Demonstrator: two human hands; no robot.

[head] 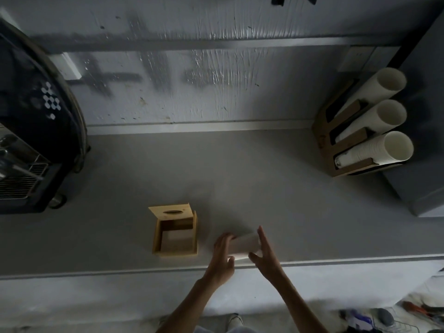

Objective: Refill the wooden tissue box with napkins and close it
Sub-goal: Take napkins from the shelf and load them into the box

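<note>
A wooden tissue box point(157, 239) stands open on the grey counter, its lid point(171, 211) with an oval slot tipped up at the far side. Some pale napkins lie inside at the bottom. Just right of the box, near the counter's front edge, a stack of napkins point(245, 243) is pressed between both hands. My left hand point(222, 253) holds its left side and my right hand point(264, 251) its right side, fingers spread along the stack.
A black coffee machine point(31, 131) with a metal drip grate fills the left side. At the back right a cardboard holder point(326, 145) carries three sleeves of white paper cups, beside a grey cabinet point(422, 140). The wall runs behind the counter.
</note>
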